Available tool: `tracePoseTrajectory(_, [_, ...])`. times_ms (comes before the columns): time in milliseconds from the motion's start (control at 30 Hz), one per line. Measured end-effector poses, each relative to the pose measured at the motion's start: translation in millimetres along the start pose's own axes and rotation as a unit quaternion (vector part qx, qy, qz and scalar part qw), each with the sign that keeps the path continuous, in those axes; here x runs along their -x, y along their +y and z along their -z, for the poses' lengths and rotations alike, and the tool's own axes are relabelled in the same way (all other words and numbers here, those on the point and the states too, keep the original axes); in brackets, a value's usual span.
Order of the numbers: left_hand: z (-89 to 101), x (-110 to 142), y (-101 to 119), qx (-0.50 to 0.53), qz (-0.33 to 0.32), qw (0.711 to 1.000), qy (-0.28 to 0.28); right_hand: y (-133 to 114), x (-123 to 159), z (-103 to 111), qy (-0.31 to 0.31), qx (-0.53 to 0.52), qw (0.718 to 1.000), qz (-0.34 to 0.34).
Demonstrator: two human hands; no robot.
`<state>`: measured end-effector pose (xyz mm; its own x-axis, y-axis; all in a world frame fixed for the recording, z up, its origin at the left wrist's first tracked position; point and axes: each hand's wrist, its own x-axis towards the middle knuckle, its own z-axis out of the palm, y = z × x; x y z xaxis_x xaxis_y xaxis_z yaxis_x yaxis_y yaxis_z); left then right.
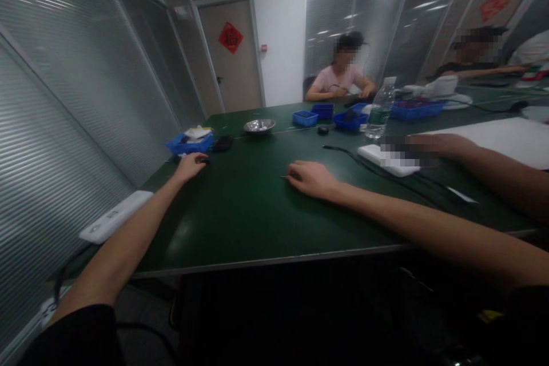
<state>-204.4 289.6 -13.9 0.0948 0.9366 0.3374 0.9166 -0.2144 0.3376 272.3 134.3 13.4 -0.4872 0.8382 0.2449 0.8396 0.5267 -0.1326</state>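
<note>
At the table's left side, my left hand (191, 168) has its fingers closed around a small dark object (206, 159); what kind it is I cannot make out. Just beyond that hand stands a blue basket (189, 143) with white crumpled material in it. A black flat object (223, 143) lies to the right of the basket. My right hand (312, 179) rests on the green table, fingers curled around a slim tool (283, 176). Only its thin metallic tip shows, pointing left; the rest is hidden in the fist.
Across the green table (240, 223) stand a metal bowl (259, 126), a blue basket (305, 118) and a water bottle (380, 111). A white power strip (115, 218) lies left. A neighbour's hand (441, 147) is over a white box (373, 155) near black cables. Other people (338, 81) sit opposite.
</note>
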Motion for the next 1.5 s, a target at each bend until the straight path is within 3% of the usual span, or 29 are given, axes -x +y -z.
tracePoseTrajectory(133, [11.1, -1.7, -35.6, -0.065, 0.040, 0.997, 0.012, -0.4, -0.5, 0.7, -0.005, 0.000, 1.000, -0.003])
tracePoseTrajectory(267, [18.3, 2.4, -47.5, -0.104, 0.060, 0.993, 0.022, -0.8, -0.4, 0.6, -0.008, 0.002, 1.000, -0.005])
tracePoseTrajectory(833, [37.3, 16.4, -41.2, -0.117, 0.153, 0.981, 0.017, -2.8, 0.7, 4.8, -0.019, -0.007, 1.000, -0.004])
tracePoseTrajectory(1100, [36.6, 13.3, -46.5, -0.124, 0.154, 0.980, 0.029, -1.6, 0.2, 1.0, -0.005, 0.004, 1.000, 0.001])
tracePoseTrajectory(1500, [44.3, 19.3, -29.4, -0.076, 0.193, 0.976, 0.065, -2.3, 0.9, 3.5, -0.013, -0.002, 1.000, 0.004])
